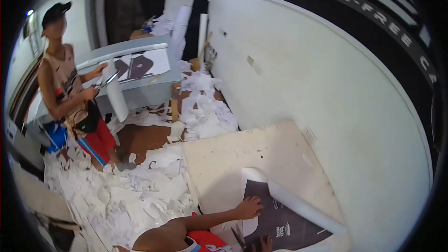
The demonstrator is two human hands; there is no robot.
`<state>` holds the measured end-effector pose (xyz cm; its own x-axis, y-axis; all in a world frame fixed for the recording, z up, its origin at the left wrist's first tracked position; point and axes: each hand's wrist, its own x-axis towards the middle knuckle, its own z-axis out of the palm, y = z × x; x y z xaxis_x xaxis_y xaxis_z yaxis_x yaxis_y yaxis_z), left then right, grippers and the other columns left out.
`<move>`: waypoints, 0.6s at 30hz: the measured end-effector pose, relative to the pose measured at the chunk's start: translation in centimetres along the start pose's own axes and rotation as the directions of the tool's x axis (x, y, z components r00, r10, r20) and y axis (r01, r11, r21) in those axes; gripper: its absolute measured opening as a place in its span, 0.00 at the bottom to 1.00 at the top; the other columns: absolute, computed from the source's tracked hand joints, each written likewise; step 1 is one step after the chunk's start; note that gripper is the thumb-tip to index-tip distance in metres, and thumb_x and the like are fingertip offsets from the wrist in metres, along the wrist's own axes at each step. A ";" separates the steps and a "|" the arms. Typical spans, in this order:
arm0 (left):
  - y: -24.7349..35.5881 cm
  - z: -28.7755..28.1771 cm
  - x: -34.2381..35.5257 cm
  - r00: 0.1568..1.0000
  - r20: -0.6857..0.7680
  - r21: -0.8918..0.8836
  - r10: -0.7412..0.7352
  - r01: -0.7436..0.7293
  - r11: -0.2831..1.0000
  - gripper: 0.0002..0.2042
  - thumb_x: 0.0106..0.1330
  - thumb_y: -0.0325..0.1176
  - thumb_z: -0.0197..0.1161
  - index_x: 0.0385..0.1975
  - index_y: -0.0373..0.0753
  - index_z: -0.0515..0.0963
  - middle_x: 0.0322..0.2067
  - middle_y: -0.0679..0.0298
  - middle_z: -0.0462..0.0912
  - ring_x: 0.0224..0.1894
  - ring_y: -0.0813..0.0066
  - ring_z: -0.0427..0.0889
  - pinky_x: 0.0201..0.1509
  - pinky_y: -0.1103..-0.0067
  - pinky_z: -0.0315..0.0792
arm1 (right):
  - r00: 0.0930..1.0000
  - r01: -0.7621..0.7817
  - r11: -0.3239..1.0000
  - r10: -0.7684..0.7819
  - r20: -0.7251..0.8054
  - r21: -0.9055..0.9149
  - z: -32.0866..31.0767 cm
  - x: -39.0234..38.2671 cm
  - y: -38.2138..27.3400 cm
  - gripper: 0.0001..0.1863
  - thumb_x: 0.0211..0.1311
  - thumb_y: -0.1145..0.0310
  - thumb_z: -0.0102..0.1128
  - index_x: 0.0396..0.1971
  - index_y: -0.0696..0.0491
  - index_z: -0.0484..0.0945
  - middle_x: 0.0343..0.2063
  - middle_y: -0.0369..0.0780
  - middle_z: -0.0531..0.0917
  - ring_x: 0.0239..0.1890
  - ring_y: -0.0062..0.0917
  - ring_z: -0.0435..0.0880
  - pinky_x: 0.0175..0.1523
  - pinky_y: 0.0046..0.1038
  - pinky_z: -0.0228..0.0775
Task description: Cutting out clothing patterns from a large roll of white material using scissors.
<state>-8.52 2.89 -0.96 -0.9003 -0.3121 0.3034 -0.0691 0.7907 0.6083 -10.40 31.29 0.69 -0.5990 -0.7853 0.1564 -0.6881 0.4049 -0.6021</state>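
A dark printed sheet with white margins (291, 217) lies on the pale board-topped table, its far edge curled into a white roll. My left hand (249, 207) rests on the sheet's left edge, fingers spread and slightly bent, gripping nothing. At the lower edge of the view, my right hand (265, 244) is partly cut off. It appears closed around the dark handles of a pair of scissors (238, 237), whose blades point away from me beside a rounded white part of the paper. The handles are mostly hidden.
White paper scraps (135, 200) cover the floor to the left. A co-worker (70, 79) stands there, holding a white paper sheet (115, 93) beside a grey table (144, 94) with printed sheets. A pale wall (326, 84) borders my table (224, 158) on the right.
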 end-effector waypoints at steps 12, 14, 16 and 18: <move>-4.5 -2.5 4.8 0.979 -0.121 -0.009 -0.165 0.165 0.986 0.23 0.58 0.33 0.59 0.57 0.46 0.75 0.42 0.50 0.77 0.48 0.48 0.77 0.52 0.54 0.70 | 1.000 -0.021 1.000 0.021 0.002 -0.009 -1.3 2.4 0.8 0.27 0.48 0.67 0.72 0.52 0.49 0.80 0.65 0.49 0.69 0.68 0.48 0.64 0.71 0.43 0.57; -5.5 -3.1 5.7 0.966 -0.063 0.162 -0.250 0.257 0.953 0.22 0.57 0.33 0.59 0.55 0.49 0.77 0.42 0.52 0.78 0.48 0.51 0.76 0.51 0.57 0.71 | 1.000 -0.023 1.000 0.023 0.018 0.005 -1.5 2.1 1.2 0.25 0.49 0.68 0.72 0.51 0.50 0.80 0.66 0.46 0.69 0.69 0.45 0.63 0.72 0.42 0.55; -7.2 -4.2 5.8 0.975 -0.106 0.237 -0.194 0.214 0.948 0.19 0.59 0.34 0.60 0.52 0.49 0.79 0.46 0.56 0.77 0.49 0.56 0.76 0.52 0.60 0.70 | 0.999 -0.020 0.998 0.022 0.032 -0.054 -1.7 1.5 1.6 0.23 0.51 0.69 0.71 0.50 0.51 0.80 0.65 0.45 0.69 0.70 0.44 0.63 0.71 0.41 0.56; -8.9 -4.9 5.1 0.987 -0.119 0.213 -0.111 0.135 0.968 0.17 0.60 0.34 0.59 0.50 0.47 0.80 0.49 0.58 0.76 0.54 0.58 0.73 0.56 0.62 0.68 | 0.999 -0.046 0.997 0.047 0.024 -0.061 -1.7 0.8 1.8 0.21 0.53 0.72 0.69 0.50 0.51 0.81 0.65 0.44 0.70 0.69 0.44 0.63 0.71 0.40 0.56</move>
<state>-10.40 -8.33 -1.18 -0.8293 -0.4586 0.3193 -0.2797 0.8352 0.4735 -12.83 32.20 1.02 -0.6208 -0.7764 0.1088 -0.6836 0.4681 -0.5599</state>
